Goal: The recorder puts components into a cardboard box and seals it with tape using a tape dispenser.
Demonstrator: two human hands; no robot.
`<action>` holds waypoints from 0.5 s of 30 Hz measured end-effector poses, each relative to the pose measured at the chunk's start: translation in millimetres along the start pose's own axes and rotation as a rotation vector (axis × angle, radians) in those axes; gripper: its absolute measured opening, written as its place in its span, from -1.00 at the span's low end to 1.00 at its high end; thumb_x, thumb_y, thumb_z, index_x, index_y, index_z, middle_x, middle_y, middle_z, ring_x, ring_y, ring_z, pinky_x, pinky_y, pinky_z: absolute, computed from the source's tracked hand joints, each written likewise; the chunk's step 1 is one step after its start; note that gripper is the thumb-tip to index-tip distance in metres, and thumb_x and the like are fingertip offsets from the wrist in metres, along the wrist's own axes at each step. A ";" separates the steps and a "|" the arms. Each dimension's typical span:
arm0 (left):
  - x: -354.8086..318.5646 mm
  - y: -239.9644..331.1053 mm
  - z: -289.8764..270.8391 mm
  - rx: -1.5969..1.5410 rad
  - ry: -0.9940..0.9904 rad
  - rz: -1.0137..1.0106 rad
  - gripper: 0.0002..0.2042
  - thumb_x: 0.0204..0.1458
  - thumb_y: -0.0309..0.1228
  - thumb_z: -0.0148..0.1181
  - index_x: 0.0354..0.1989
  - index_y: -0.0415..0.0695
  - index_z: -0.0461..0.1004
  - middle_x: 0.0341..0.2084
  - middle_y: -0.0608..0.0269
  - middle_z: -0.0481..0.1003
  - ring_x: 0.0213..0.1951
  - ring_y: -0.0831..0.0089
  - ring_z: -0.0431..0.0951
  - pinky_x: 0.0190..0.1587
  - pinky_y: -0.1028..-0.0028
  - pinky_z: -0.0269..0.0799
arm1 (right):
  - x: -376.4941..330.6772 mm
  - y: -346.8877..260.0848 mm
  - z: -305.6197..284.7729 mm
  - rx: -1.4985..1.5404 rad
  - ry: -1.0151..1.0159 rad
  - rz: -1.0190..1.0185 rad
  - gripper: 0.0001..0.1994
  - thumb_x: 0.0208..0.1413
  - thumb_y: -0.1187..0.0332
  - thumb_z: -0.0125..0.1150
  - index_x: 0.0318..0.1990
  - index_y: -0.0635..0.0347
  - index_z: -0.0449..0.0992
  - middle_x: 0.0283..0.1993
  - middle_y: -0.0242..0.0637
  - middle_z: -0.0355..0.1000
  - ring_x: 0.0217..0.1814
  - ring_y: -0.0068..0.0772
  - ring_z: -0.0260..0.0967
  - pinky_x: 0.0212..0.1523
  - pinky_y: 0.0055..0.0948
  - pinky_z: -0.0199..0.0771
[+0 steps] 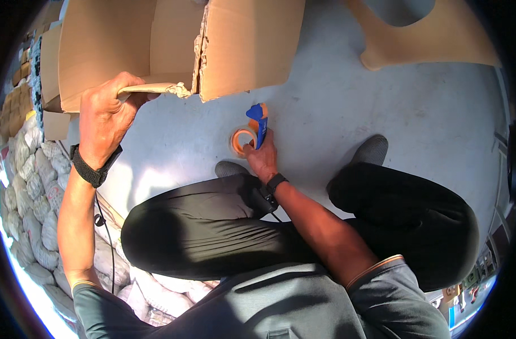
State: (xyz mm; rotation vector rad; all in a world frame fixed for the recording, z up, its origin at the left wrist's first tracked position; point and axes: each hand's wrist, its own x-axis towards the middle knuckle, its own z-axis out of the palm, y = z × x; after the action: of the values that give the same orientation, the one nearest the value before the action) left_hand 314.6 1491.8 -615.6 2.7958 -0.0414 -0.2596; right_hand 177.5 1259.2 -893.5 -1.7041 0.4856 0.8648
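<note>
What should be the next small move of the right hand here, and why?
Probably lift the tape dispenser off the floor toward the cardboard box. The right hand already grips it, while the left hand holds a torn flap of the box, whose tear looks untaped.

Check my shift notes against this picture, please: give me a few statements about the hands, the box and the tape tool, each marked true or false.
1. The left hand grips a flap of the cardboard box. True.
2. The right hand is on a pair of scissors. False: it is on a tape dispenser with a blue handle and an orange roll.
3. The tape dispenser sits on the grey floor. True.
4. The box flap is intact. False: its edge is torn and ragged.
5. Both wrists are bare. False: each wears a dark band.
</note>
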 end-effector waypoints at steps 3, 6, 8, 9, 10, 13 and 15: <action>-6.6 -17.0 -3.1 -0.043 0.020 -0.034 -0.94 0.11 -0.60 0.26 -0.26 -0.24 0.60 -0.51 0.16 0.60 -0.43 0.48 0.62 -0.32 0.47 0.48 | 0.9 3.5 -10.1 -0.012 0.005 -0.012 -0.50 0.05 0.36 0.29 0.16 0.22 0.34 -0.19 -0.05 0.56 -0.10 0.04 0.59 0.04 -0.12 0.54; -2.9 -14.2 -12.6 0.020 0.003 -0.023 -0.91 0.06 -0.60 0.39 -0.28 -0.21 0.63 -0.47 0.17 0.67 -0.40 0.49 0.67 -0.32 0.48 0.53 | -0.5 1.0 -22.5 -0.049 0.027 0.016 -0.49 0.04 0.39 0.29 0.18 0.19 0.35 -0.14 0.01 0.56 -0.04 0.10 0.58 0.07 -0.08 0.53; 0.6 -10.5 -11.9 0.025 -0.011 -0.013 -0.92 0.07 -0.60 0.38 -0.27 -0.22 0.63 -0.47 0.19 0.67 -0.41 0.48 0.66 -0.32 0.49 0.52 | 3.6 3.8 -30.4 -0.049 0.040 0.013 -0.47 0.02 0.42 0.30 0.19 0.18 0.34 -0.09 0.06 0.56 0.00 0.16 0.57 0.08 -0.03 0.51; 1.5 -8.7 -11.6 0.034 -0.022 -0.036 -0.92 0.08 -0.60 0.37 -0.26 -0.22 0.63 -0.46 0.21 0.68 -0.40 0.51 0.66 -0.31 0.51 0.52 | 6.3 6.5 -34.0 -0.074 0.062 0.011 -0.48 0.03 0.42 0.29 0.19 0.19 0.34 -0.08 0.07 0.56 0.01 0.17 0.57 0.08 -0.04 0.51; 2.3 -7.1 -11.4 0.044 -0.034 -0.059 -0.92 0.09 -0.60 0.37 -0.25 -0.22 0.64 -0.45 0.23 0.68 -0.39 0.54 0.65 -0.29 0.53 0.51 | 8.3 9.2 -36.3 -0.099 0.083 0.008 -0.48 0.03 0.43 0.28 0.18 0.19 0.34 -0.07 0.07 0.57 0.01 0.19 0.57 0.08 -0.04 0.51; -0.5 -26.1 -19.6 -0.076 -0.045 -0.094 -0.91 0.11 -0.57 0.38 -0.22 -0.22 0.64 -0.44 0.27 0.68 -0.37 0.62 0.61 -0.26 0.56 0.49 | 9.2 7.4 -34.0 -0.134 0.092 0.041 -0.49 0.02 0.44 0.28 0.18 0.19 0.35 -0.07 0.07 0.57 0.01 0.18 0.57 0.07 -0.03 0.51; 1.9 -27.3 -21.2 -0.027 0.050 -0.083 -0.88 0.11 -0.52 0.41 -0.22 -0.24 0.64 -0.51 0.35 0.58 -0.43 0.66 0.47 -0.32 0.55 0.39 | 12.0 4.6 -29.4 -0.092 0.118 0.017 -0.49 0.02 0.43 0.28 0.17 0.20 0.35 -0.07 0.07 0.56 0.01 0.18 0.56 0.07 -0.02 0.51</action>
State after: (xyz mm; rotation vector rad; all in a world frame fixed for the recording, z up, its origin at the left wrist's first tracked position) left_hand 320.3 1524.3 -605.2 2.7799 0.0901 -0.2080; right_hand 190.9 1231.3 -901.9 -1.8456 0.5475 0.8127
